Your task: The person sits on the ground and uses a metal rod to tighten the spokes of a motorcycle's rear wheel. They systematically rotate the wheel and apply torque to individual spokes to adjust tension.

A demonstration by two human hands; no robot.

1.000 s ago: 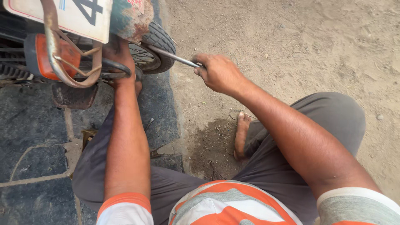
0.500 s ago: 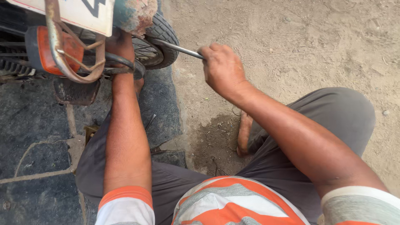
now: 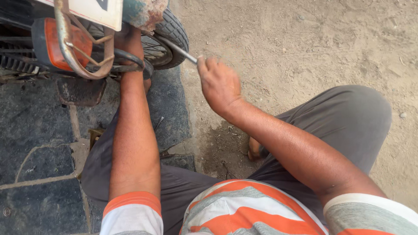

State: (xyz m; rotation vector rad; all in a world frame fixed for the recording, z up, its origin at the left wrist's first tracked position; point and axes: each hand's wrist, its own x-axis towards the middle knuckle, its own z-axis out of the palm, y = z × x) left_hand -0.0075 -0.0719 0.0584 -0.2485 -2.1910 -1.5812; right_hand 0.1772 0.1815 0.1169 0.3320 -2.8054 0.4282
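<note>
Head view: right hand (image 3: 220,82) fisted around the near end of a thin shiny metal rod (image 3: 177,48), fingers clamped on it. Rod's long axis runs diagonally from the fist up and left, far end disappearing behind the black knobby rubber tyre (image 3: 174,32) of a motorbike rear wheel. Left hand (image 3: 129,41) reaches straight up under the rusty mudguard (image 3: 143,13), just beside a black curved hose or cable (image 3: 130,58); its fingers are hidden, grip cannot be told. Left hand sits nearer the wheel, right hand nearer the sandy ground (image 3: 305,39). Orange tail lamp (image 3: 58,45) sits inside a bent grey metal guard bar (image 3: 69,52). No containers visible. Dark stone paving (image 3: 35,126) lies under the bike.
</note>
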